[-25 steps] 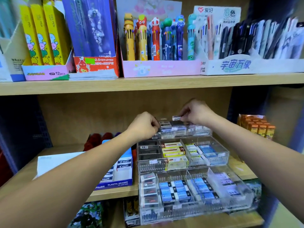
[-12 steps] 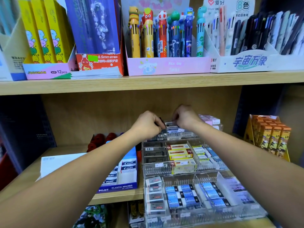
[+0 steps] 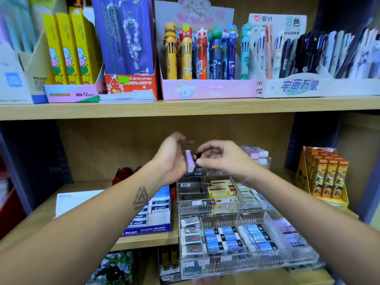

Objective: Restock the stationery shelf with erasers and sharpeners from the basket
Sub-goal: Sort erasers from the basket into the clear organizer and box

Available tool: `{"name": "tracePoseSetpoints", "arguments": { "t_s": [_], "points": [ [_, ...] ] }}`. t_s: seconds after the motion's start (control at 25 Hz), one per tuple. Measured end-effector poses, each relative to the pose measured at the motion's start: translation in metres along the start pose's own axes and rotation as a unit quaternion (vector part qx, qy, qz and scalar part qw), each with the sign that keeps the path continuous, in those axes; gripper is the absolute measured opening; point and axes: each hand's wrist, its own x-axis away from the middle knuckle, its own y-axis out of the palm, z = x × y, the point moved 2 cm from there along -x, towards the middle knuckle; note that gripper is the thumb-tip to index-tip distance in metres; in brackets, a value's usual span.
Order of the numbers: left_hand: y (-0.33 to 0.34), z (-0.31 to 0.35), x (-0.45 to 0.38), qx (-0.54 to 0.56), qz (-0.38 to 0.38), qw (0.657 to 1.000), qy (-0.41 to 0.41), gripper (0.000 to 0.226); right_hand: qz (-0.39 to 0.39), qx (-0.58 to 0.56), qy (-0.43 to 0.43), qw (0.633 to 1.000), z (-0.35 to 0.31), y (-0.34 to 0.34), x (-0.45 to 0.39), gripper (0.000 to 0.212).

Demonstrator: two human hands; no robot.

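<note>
A clear tiered acrylic organizer (image 3: 265,221) on the lower shelf holds rows of erasers. Above its top tier, my left hand (image 3: 171,161) holds a small pink eraser (image 3: 189,161) upright in its palm. My right hand (image 3: 221,159) is right beside it, thumb and fingers curled, the fingertips at the eraser's right edge next to a small dark thing. Whether the right hand pinches anything is unclear. More pink erasers (image 3: 255,151) lie at the top tier's right end. No basket is in view.
A blue Pilot eraser box (image 3: 153,214) sits left of the organizer, an orange display carton (image 3: 324,177) to its right. The upper shelf (image 3: 185,109) carries boxes of novelty pens (image 3: 205,56) and other pens. Red items stand at the back left.
Both hands have lifted off the organizer's top tier. The left hand has turned palm-right and now shows a pink eraser, with the right hand's fingers against it.
</note>
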Motion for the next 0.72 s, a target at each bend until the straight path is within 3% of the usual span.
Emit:
{"name": "tracePoseSetpoints", "arguments": {
  "t_s": [0.12, 0.28, 0.4, 0.48, 0.6, 0.72],
  "points": [
    [0.01, -0.005, 0.011, 0.002, 0.014, 1.0, -0.007, 0.03, 0.032, 0.087, 0.0, 0.996, 0.005, 0.017, 0.005, 0.033],
    [0.016, -0.015, 0.019, -0.002, 0.028, 1.0, 0.007, 0.02, 0.094, 0.0, 0.055, 0.994, 0.012, 0.019, 0.014, 0.015],
    [0.008, -0.017, 0.022, -0.181, 0.047, 0.982, 0.024, 0.016, 0.094, -0.03, 0.073, 0.992, 0.016, -0.004, 0.026, 0.021],
    [0.007, -0.018, 0.027, -0.249, 0.02, 0.968, 0.011, 0.007, 0.098, 0.014, 0.062, 0.993, 0.018, -0.017, 0.032, 0.019],
    [0.013, -0.024, 0.033, -0.212, -0.027, 0.977, 0.009, 0.015, 0.094, 0.14, 0.015, 0.986, 0.022, -0.027, 0.044, 0.023],
    [0.02, -0.032, 0.036, -0.183, -0.049, 0.981, 0.036, 0.025, 0.082, 0.142, 0.015, 0.986, 0.027, -0.037, 0.06, 0.025]
  ]
}}
